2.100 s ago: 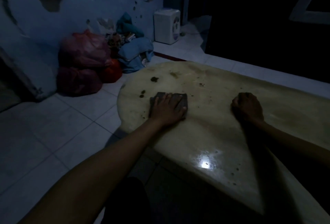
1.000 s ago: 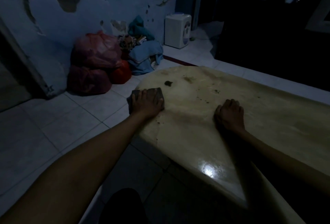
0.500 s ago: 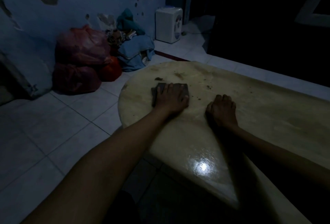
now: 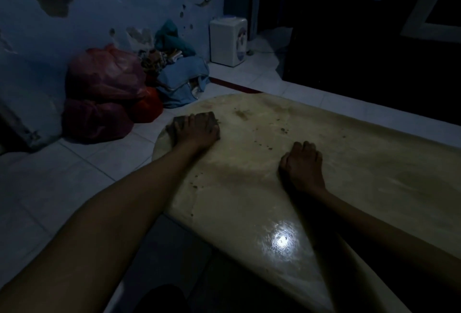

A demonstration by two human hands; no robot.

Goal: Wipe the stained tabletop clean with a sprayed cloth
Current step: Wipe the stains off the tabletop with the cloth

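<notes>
A pale yellowish tabletop with rounded corners fills the right half of the dim view. My left hand lies flat on a dark cloth at the table's far left corner, pressing it down; most of the cloth is hidden under the fingers. My right hand rests on the table with fingers curled under, holding nothing. Dark crumbs and stains lie between the hands, and a brownish smear sits farther back. More specks dot the near left edge.
Red plastic bags and a heap of blue cloth sit on the tiled floor against the peeling wall. A small white appliance stands by the doorway. Dark furniture looms behind the table. A light glare reflects near the front.
My left hand has pushed the cloth leftward and farther out to the table's corner. A dark blob near that corner no longer shows. My right hand stays resting with curled fingers.
</notes>
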